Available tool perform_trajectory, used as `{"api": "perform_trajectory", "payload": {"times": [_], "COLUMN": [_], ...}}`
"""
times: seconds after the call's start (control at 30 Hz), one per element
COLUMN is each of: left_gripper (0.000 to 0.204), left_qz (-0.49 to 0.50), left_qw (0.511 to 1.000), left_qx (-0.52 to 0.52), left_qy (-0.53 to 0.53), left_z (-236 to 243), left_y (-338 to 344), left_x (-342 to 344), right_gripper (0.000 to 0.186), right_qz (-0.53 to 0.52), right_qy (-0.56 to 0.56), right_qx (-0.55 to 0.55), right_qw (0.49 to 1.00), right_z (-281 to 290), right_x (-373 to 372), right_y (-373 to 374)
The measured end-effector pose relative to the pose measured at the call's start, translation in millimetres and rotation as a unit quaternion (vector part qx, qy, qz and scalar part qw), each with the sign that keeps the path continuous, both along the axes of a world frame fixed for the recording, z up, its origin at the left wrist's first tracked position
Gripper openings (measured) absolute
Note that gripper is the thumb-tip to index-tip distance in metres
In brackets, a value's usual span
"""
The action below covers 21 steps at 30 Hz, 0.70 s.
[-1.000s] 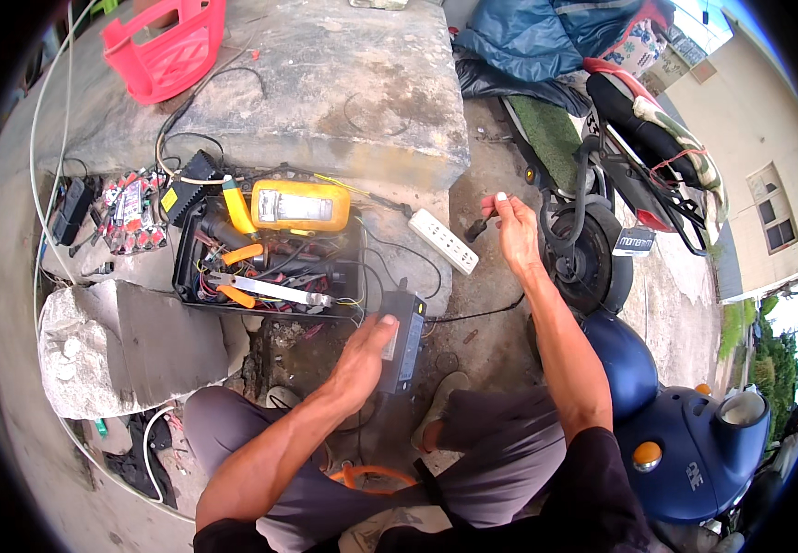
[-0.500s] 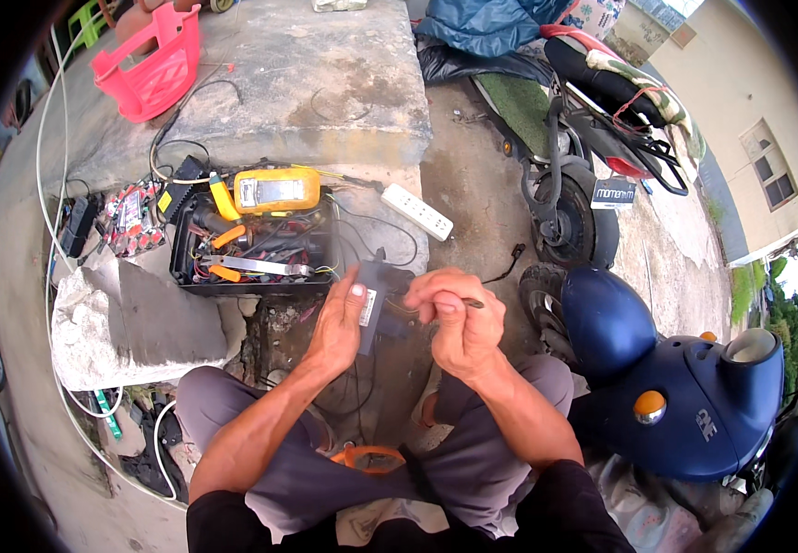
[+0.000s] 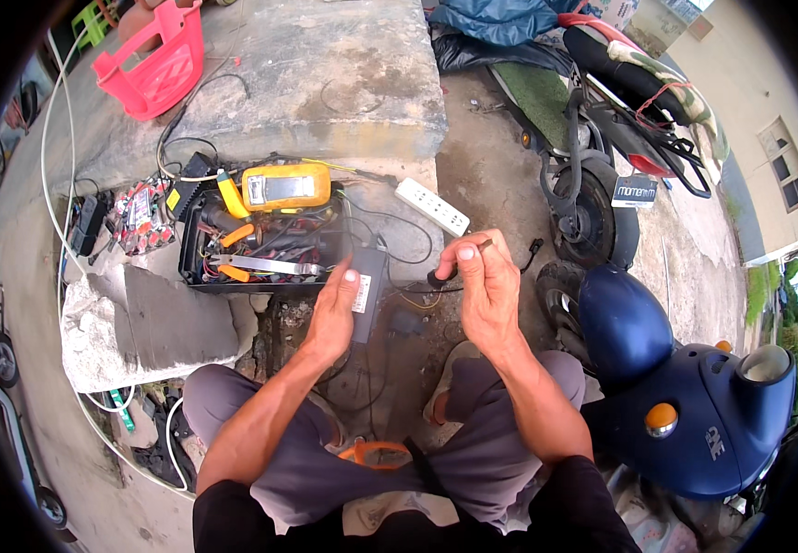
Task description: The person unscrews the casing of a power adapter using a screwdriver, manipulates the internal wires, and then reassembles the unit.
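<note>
1. Left hand (image 3: 332,313) clasped round a black box (image 3: 366,304) with a white label, thumb laid along its face, box held upright above the knees.
2. Right hand (image 3: 484,286) pinched shut on a black plug (image 3: 437,276) and its thin lead (image 3: 417,297), fingertips bunched, a short dark stub poking out past the forefinger.
3. Best done, by the look of it, with the box kept steady in the left palm and the plug lined up square to the box's edge before any push; no forcing at an angle, and slack kept in the lead to avoid a tug on the joint.
4. Just beyond the hands: open black toolbox (image 3: 251,253) with orange-handled pliers, a yellow meter (image 3: 285,187) on its far rim, a white power strip (image 3: 432,206) on the concrete slab (image 3: 325,83).
5. Farther out: pink basket (image 3: 154,64) at the slab's far left corner, blue scooter (image 3: 685,405) to the right.
6. Against half a second ago: hands sit slightly farther apart, right hand more upright with the plug end showing clear of the box; a second ago the right hand was stretched out toward the power strip, well apart from the left.
</note>
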State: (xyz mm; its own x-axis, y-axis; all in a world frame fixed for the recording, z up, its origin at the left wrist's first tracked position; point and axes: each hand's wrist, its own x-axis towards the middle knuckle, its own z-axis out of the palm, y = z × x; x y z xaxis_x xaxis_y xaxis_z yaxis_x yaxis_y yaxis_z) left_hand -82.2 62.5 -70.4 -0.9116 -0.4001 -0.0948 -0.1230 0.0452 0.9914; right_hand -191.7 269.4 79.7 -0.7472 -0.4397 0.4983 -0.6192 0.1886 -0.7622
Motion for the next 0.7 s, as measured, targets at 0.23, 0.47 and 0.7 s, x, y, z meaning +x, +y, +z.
{"api": "perform_trajectory", "payload": {"times": [0.23, 0.47, 0.7], "left_gripper": [0.063, 0.074, 0.087], "left_qz": [-0.083, -0.153, -0.167], "left_qw": [0.987, 0.985, 0.983], "left_qx": [0.139, 0.074, 0.071], "left_qy": [-0.023, -0.027, -0.007], "left_z": [59, 73, 79], "left_y": [4, -3, -5], "left_x": [0, 5, 8], "right_gripper": [0.036, 0.054, 0.058], "right_qz": [-0.004, 0.07, 0.009], "right_qy": [-0.553, -0.608, -0.57], "right_qx": [-0.055, -0.093, -0.089], "right_qw": [0.831, 0.785, 0.817], "right_z": [-56, -78, -86], "right_x": [10, 17, 17], "right_y": [-22, -27, -26]}}
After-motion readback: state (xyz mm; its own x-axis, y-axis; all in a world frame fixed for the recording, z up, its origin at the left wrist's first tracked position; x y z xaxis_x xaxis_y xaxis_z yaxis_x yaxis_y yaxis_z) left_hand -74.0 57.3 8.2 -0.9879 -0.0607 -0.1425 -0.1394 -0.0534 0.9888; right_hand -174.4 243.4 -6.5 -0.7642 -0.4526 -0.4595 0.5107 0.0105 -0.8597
